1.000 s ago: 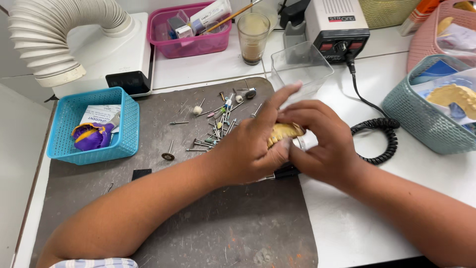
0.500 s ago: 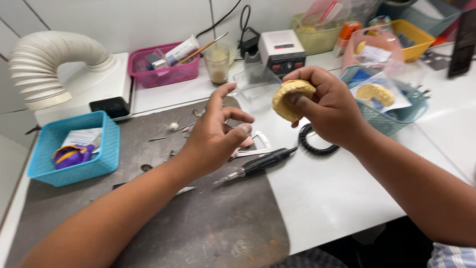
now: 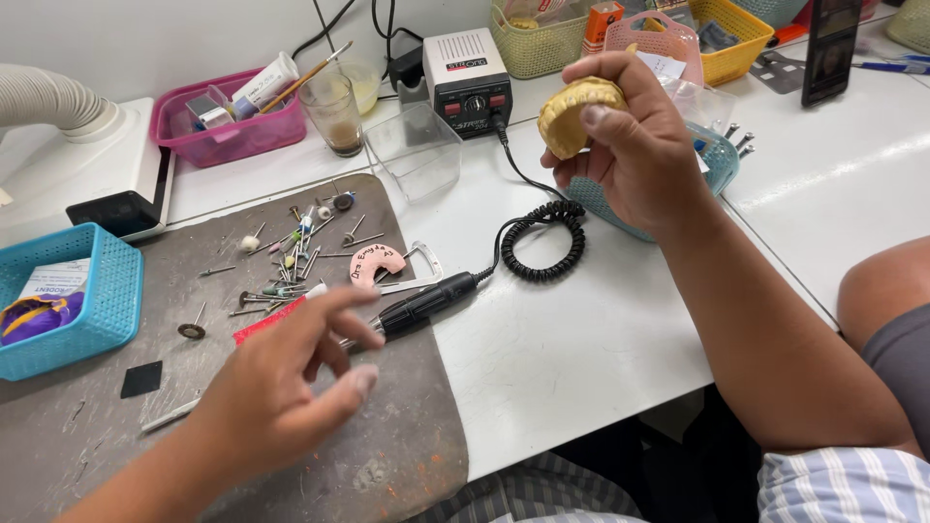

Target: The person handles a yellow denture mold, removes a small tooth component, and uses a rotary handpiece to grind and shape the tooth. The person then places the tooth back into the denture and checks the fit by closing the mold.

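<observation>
Above white bench, right hand (image 3: 635, 145) fingers (image 3: 605, 116) grip dental cast (image 3: 572, 111).

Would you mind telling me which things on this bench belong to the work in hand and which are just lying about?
In hand:
right hand gripping the yellow dental cast
left hand, open, hovering near the black handpiece
scattered burs
pink base plate

Lying about:
blue basket
pink basket
glass cup
suction hose
phone
</observation>
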